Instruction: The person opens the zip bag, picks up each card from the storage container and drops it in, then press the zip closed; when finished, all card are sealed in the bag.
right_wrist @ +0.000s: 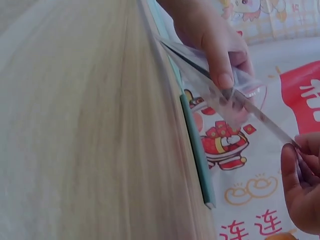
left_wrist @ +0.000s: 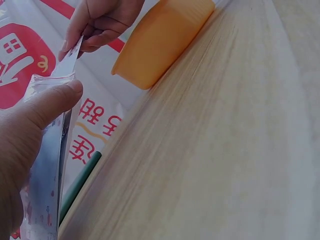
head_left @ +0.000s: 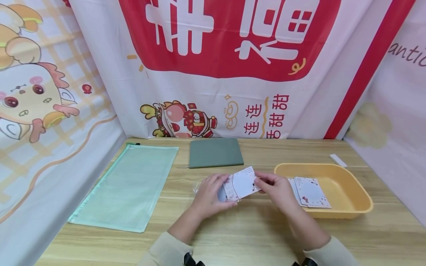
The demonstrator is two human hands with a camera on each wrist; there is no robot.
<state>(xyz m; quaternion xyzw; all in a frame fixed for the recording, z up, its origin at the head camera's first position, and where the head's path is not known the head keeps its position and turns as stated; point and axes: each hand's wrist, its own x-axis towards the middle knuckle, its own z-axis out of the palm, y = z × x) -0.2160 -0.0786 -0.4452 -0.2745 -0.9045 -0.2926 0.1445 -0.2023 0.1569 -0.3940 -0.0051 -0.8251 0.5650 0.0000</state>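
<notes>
My left hand grips a clear plastic bag, its thumb across the front near the bag's mouth. The bag holds flat printed contents. A white card with small printed decorations along its border extends from the bag's mouth toward the right. Thumb and fingers of my right hand pinch the card's right end. From the right wrist view, the card spans the gap between both hands, above the table. How many cards are in the bag, I cannot tell.
To the right, a yellow tray contains similar printed cards. Behind the hands lies a dark green notebook. A mint-green zip pouch is flat on the left. Near the back right lies a small white strip. Printed cloths surround the wooden table.
</notes>
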